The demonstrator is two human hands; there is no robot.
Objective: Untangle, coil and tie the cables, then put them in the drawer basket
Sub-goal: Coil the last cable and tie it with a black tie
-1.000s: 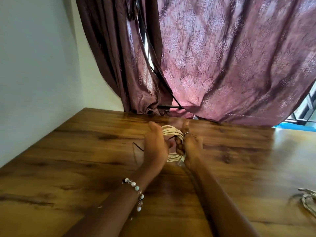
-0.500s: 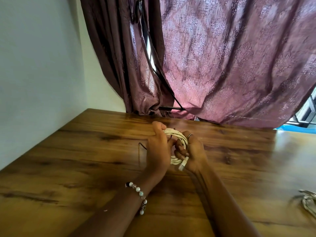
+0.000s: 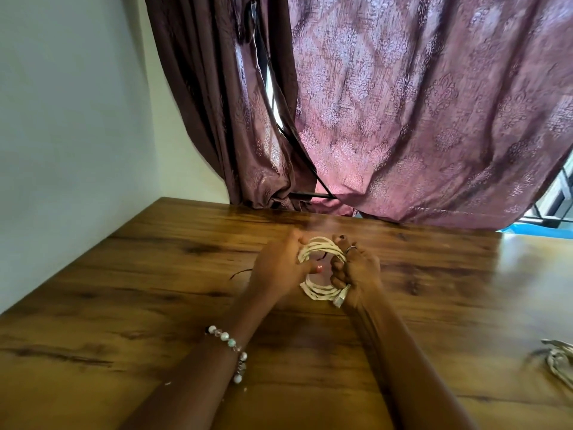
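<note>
Coiled white cable (image 3: 322,270) sits between our two hands, held just above the middle of the wooden table (image 3: 155,290), with the table as our reference for everything else. Our left hand (image 3: 279,268) curls round the coil's left side, thumb toward the centre of the loop, and our right hand (image 3: 356,273) wraps its fingers round the right side, gripping the strands; a ring shows on one finger. A plug end (image 3: 340,299) of the cable pokes out below the right hand, toward the table's near edge. A thin dark tie (image 3: 240,273) trails onto the table just left of our left hand, and a short dark piece shows inside the loop; we cannot tell whether it is knotted. A beaded bracelet (image 3: 231,349) circles our left wrist. At the table's right edge lies another pale cable bundle (image 3: 559,361), well apart from the coil. Beyond the table's far edge hangs a mauve patterned curtain (image 3: 418,119), and a white wall (image 3: 68,119) runs along the table's left side.
</note>
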